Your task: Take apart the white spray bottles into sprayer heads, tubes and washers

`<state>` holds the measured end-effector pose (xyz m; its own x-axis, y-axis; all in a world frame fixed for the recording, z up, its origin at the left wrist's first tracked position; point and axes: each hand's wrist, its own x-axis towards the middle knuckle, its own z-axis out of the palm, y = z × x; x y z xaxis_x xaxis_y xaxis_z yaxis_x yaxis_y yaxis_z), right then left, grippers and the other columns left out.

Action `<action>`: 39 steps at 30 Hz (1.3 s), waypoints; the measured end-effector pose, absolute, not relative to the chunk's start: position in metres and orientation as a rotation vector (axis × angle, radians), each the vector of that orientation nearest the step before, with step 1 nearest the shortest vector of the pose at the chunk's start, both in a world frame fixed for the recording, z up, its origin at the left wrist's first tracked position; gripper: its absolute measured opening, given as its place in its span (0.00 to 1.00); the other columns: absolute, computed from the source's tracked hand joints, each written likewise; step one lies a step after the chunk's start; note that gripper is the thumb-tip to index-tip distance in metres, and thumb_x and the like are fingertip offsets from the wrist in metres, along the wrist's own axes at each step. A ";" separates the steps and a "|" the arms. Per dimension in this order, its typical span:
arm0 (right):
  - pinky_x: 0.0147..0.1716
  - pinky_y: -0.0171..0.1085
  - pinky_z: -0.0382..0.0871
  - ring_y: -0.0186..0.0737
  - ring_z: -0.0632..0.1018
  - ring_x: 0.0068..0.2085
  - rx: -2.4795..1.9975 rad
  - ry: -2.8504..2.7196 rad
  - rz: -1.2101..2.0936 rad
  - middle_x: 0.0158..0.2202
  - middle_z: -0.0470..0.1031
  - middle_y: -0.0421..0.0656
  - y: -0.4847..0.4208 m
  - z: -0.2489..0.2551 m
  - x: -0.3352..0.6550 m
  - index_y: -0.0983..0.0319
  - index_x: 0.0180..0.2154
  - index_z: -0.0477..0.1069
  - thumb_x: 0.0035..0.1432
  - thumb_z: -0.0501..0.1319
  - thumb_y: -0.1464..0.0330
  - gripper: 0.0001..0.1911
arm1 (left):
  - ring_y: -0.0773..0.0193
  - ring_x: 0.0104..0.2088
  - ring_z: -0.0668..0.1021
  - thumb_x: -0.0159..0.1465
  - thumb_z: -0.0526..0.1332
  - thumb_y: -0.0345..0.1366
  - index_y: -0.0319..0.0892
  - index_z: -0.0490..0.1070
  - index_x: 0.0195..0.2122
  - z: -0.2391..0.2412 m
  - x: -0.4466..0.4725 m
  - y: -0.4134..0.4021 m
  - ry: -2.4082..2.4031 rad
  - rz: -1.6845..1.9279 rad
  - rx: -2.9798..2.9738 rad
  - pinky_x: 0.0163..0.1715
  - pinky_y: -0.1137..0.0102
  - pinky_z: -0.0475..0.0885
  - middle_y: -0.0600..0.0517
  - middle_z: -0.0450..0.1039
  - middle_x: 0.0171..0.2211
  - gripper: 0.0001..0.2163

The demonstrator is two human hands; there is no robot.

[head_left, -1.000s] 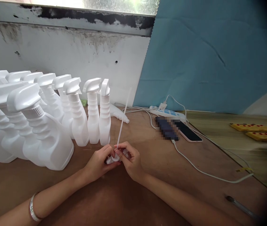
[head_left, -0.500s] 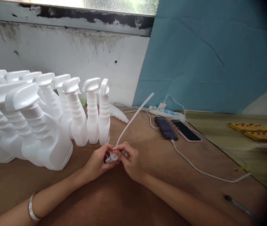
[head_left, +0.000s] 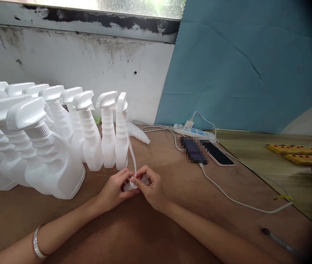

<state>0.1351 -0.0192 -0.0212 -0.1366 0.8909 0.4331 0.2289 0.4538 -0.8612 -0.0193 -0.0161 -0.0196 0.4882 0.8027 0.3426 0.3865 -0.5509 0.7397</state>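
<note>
My left hand (head_left: 115, 191) and my right hand (head_left: 150, 187) meet at the middle of the brown table (head_left: 134, 234), both closed on a small white spray head (head_left: 131, 184). A thin white dip tube (head_left: 132, 156) rises from the spray head and leans up toward the bottles. My left wrist carries a silver bracelet (head_left: 36, 246). Just beyond my hands stand several white spray bottles (head_left: 62, 139) in rows, the nearest one (head_left: 121, 132) a hand's width from my fingers.
A bottle without a head (head_left: 138, 134) lies behind the row. A power strip (head_left: 194, 131), two phones (head_left: 208, 151) and a white cable (head_left: 235, 200) sit to the right. A pen (head_left: 279, 240) lies near the right front edge. Yellow strips (head_left: 296, 152) rest on the neighbouring surface.
The dip tube swung from upright to far right, then back to the left, and now looks shorter above my fingers. Both hands stayed in place on the spray head.
</note>
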 end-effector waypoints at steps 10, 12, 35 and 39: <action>0.26 0.32 0.60 0.31 0.66 0.25 -0.931 -1.636 0.732 0.23 0.66 0.37 -0.018 -0.020 0.136 0.61 0.25 0.68 0.51 0.62 0.65 0.07 | 0.69 0.29 0.66 0.57 0.61 0.37 0.40 0.67 0.35 -0.018 -0.020 -0.016 0.944 0.937 2.136 0.28 0.75 0.62 0.54 0.61 0.30 0.08; 0.26 0.32 0.60 0.31 0.66 0.25 -0.897 -1.642 0.738 0.22 0.66 0.37 -0.018 -0.020 0.137 0.61 0.23 0.68 0.51 0.62 0.65 0.08 | 0.69 0.28 0.65 0.56 0.61 0.37 0.39 0.68 0.35 -0.017 -0.019 -0.016 0.954 0.929 2.134 0.27 0.75 0.62 0.54 0.61 0.30 0.08; 0.30 0.34 0.62 0.34 0.68 0.29 -0.806 -1.892 0.682 0.23 0.69 0.39 -0.012 -0.009 0.147 0.60 0.25 0.69 0.55 0.58 0.67 0.08 | 0.69 0.29 0.65 0.56 0.61 0.40 0.39 0.68 0.34 -0.016 -0.019 -0.017 1.000 0.901 2.132 0.27 0.75 0.62 0.54 0.62 0.30 0.10; 0.32 0.35 0.63 0.35 0.69 0.30 -0.812 -1.849 0.715 0.25 0.71 0.40 -0.013 -0.013 0.149 0.59 0.27 0.72 0.54 0.59 0.65 0.07 | 0.68 0.30 0.67 0.56 0.61 0.39 0.40 0.67 0.36 -0.014 -0.018 -0.017 0.995 0.882 2.131 0.29 0.74 0.63 0.53 0.63 0.31 0.10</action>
<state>0.1491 -0.0132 -0.0129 -0.3195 0.7848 0.5311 0.2234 0.6070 -0.7626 -0.0178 -0.0175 -0.0143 0.4931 0.8145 0.3055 0.4006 -0.5244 0.7513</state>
